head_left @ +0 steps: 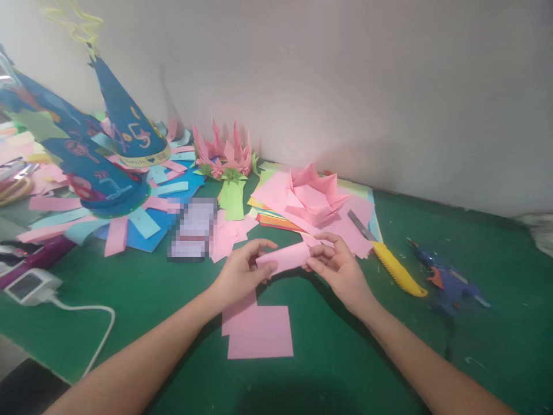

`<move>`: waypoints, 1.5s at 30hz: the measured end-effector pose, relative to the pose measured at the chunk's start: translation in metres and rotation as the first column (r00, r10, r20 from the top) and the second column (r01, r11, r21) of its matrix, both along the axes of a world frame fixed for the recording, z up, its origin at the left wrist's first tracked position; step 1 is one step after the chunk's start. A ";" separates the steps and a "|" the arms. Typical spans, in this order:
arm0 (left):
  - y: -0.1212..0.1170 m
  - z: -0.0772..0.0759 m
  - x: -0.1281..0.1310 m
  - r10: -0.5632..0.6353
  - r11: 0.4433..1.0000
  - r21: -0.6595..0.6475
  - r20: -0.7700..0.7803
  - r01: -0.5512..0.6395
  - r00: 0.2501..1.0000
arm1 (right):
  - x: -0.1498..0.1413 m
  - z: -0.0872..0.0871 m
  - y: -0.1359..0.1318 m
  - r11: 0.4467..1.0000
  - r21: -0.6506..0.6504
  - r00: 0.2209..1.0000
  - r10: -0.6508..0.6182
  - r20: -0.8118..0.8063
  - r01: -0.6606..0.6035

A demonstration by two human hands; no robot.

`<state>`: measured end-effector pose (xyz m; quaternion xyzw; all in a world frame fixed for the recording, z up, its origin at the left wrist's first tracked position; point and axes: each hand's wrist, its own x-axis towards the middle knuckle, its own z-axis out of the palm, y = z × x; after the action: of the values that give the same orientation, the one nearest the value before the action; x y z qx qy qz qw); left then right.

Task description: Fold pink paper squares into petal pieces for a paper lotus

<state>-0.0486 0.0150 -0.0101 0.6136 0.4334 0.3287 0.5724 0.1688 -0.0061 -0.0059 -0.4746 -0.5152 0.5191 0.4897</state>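
Between my hands is a small folded pink paper (285, 259), held above the green table. My left hand (242, 268) pinches its left end with the thumb in front. At the right end, the fingers and thumb of my right hand (338, 265) close on the paper's edge. Below, two flat pink paper pieces (263, 337) overlap on the table, partly under my left wrist. Just beyond my hands, a pink folded paper flower (314, 195) sits on a stack of coloured paper (268, 196).
A yellow cutter (400, 270) and a blue glue gun (451, 282) lie to the right. Blue cone hats (127, 109) with paper strips stand at left, near a pink paper crown (227, 153). A blurred phone-like object (193, 227) and a white charger with cable (34, 286) lie left.
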 end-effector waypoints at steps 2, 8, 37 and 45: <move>-0.003 0.002 0.001 -0.058 0.998 0.000 -0.033 0.058 0.998 | -0.001 0.000 -0.001 1.000 0.010 1.000 -0.002 0.030 0.001; -0.011 0.008 0.005 -0.138 0.987 0.059 -0.140 0.147 0.980 | -0.002 0.003 -0.004 0.997 0.076 0.985 -0.025 0.169 0.012; -0.012 0.006 0.021 0.007 0.983 -0.175 0.307 0.049 0.952 | -0.012 0.006 -0.010 0.991 0.039 0.919 0.105 0.381 -0.130; -0.014 0.009 0.016 0.001 0.978 0.209 0.121 -0.027 0.993 | -0.009 0.002 -0.010 0.966 0.242 0.823 -0.068 0.565 -0.086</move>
<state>-0.0329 0.0012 -0.0015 0.6467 0.3653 0.4131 0.5270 0.1596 -0.0166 -0.0042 -0.5377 -0.7026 0.2854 0.3686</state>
